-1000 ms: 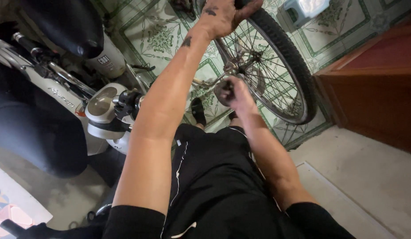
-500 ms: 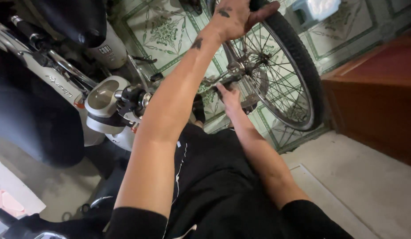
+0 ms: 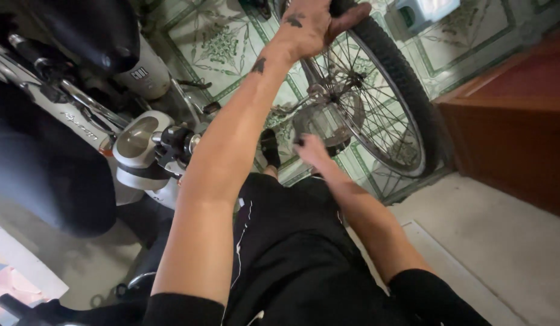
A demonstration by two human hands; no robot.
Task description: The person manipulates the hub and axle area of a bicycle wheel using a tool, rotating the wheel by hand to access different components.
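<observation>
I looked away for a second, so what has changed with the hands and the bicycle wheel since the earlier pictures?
The right hand has come down and away from the wheel's hub, toward the person's lap; what it holds, if anything, is unclear. The left hand still grips the tyre at the top, and the wheel stays upright on the patterned floor.

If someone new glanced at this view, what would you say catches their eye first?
Most striking is the spoked bicycle wheel at upper centre, with the left hand gripping its black tyre at the top edge. Below it, the right hand reaches toward the hub area of the wheel. To the left, a white motor scooter stands on the patterned tile floor.
</observation>
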